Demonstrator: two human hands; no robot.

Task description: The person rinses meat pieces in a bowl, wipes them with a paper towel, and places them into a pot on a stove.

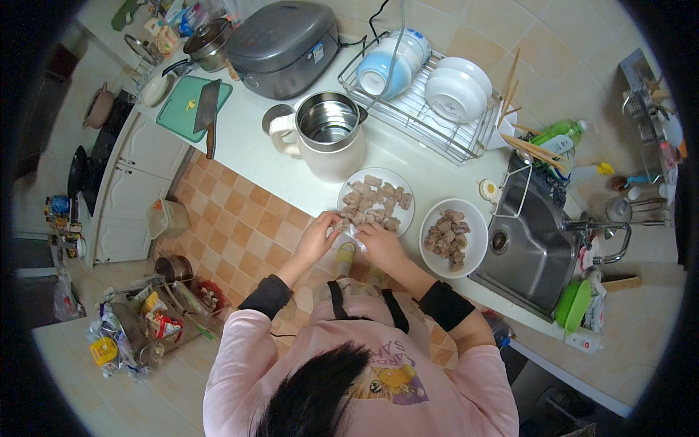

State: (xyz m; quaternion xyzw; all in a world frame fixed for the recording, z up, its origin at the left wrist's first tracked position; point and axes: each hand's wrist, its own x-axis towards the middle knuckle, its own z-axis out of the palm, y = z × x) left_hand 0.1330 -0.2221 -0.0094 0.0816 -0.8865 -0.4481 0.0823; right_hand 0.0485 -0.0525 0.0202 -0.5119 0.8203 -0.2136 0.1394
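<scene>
A white plate (405, 180) of pale brown meat chunks (377, 196) lies at the counter's front edge. Over its near rim, my left hand (319, 236) pinches a small meat chunk (343, 224) between thumb and fingers. My right hand (380, 247) is bent over the same rim, holding a crumpled white paper towel (351, 232) against that chunk; its fingertips are partly hidden. To the right, a white bowl (479, 240) contains more meat chunks (448, 237), apart from both hands.
Behind the plate stands a cream kettle-like jug (336, 158), lidless. A cleaver (207, 112) rests on a green cutting board (183, 104), its handle over the counter edge. A rice cooker (284, 49), a wire dish rack (420, 128) with bowls, and a steel sink (532, 251) surround the counter.
</scene>
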